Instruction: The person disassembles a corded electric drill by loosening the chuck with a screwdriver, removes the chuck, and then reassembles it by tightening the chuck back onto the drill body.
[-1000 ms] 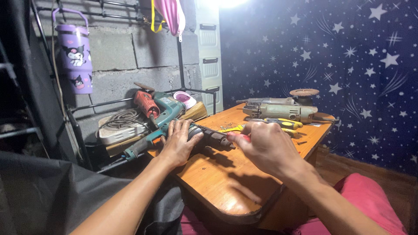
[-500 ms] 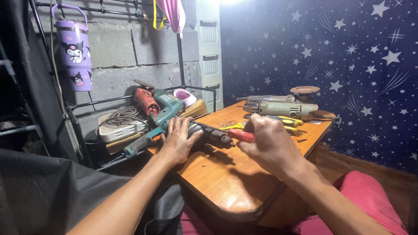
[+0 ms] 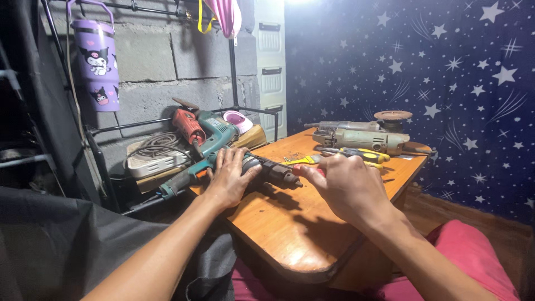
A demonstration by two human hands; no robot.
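Teal drill (image 3: 223, 161) lies on the wooden counter (image 3: 290, 234), pinned under the left hand's (image 3: 231, 177) closed grip; the right hand (image 3: 345, 187) apparently pinches a red-handled tool at the chuck. A slip could gouge fingers.

Left hand (image 3: 229, 177) palm down, fingers curled over, thumb spread toward right; left forearm bare, running in from lower left, wrist straight; right hand (image 3: 344, 187) back toward camera, fingers bent and pinched together at left tip; right forearm bare, entering from lower right; hands near, not touching.
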